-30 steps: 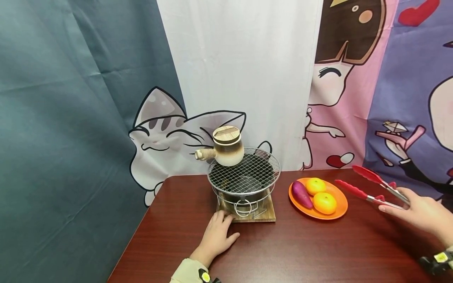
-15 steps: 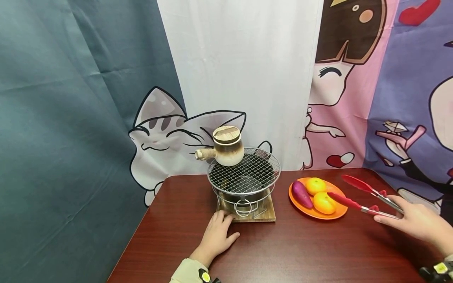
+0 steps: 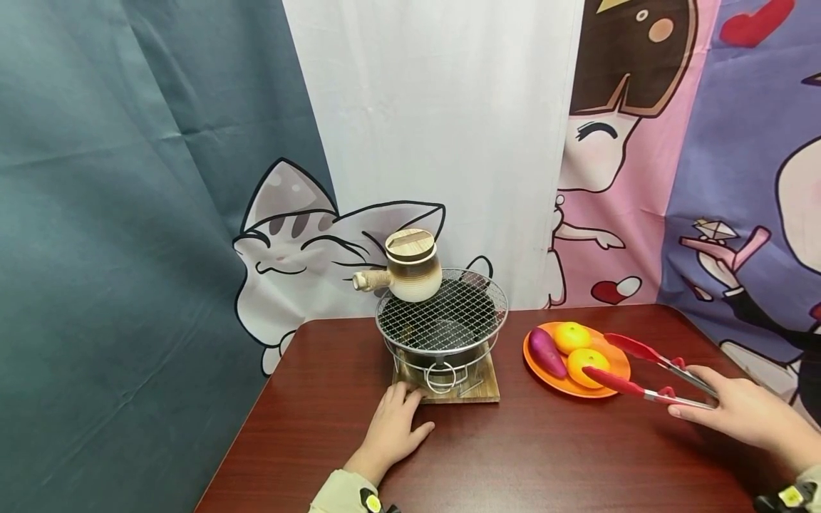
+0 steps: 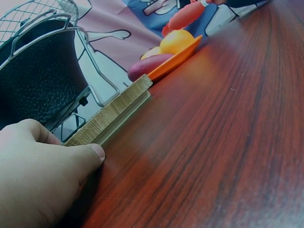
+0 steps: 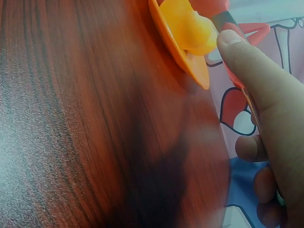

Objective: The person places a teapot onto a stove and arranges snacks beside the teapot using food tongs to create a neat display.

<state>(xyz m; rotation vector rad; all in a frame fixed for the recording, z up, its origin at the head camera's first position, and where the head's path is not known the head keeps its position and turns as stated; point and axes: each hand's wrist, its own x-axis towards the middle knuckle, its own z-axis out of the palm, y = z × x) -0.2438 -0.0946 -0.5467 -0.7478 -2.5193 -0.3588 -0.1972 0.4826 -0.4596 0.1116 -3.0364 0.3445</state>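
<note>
My right hand (image 3: 737, 406) grips a pair of red-tipped tongs (image 3: 641, 370); their open tips reach either side of the near orange (image 3: 586, 362) on the orange plate (image 3: 609, 388). A second orange (image 3: 571, 336) and a purple sweet potato (image 3: 546, 352) lie on the same plate. My left hand (image 3: 394, 427) rests flat on the table, fingertips against the wooden board (image 3: 490, 388) under the small grill stove (image 3: 442, 320). In the left wrist view my thumb (image 4: 92, 154) touches the wooden board (image 4: 114, 116). The right wrist view shows my thumb (image 5: 247, 71) on the tongs beside the plate (image 5: 178, 52).
A ceramic pot with a wooden lid (image 3: 410, 265) and side handle stands at the back left of the wire grill mesh (image 3: 449, 313). The dark wooden table (image 3: 513, 456) ends at a cartoon-printed curtain (image 3: 449, 128) behind.
My right hand has moved the tongs left and down, from beside the plate until their tips flank the near orange. The left hand has stayed still.
</note>
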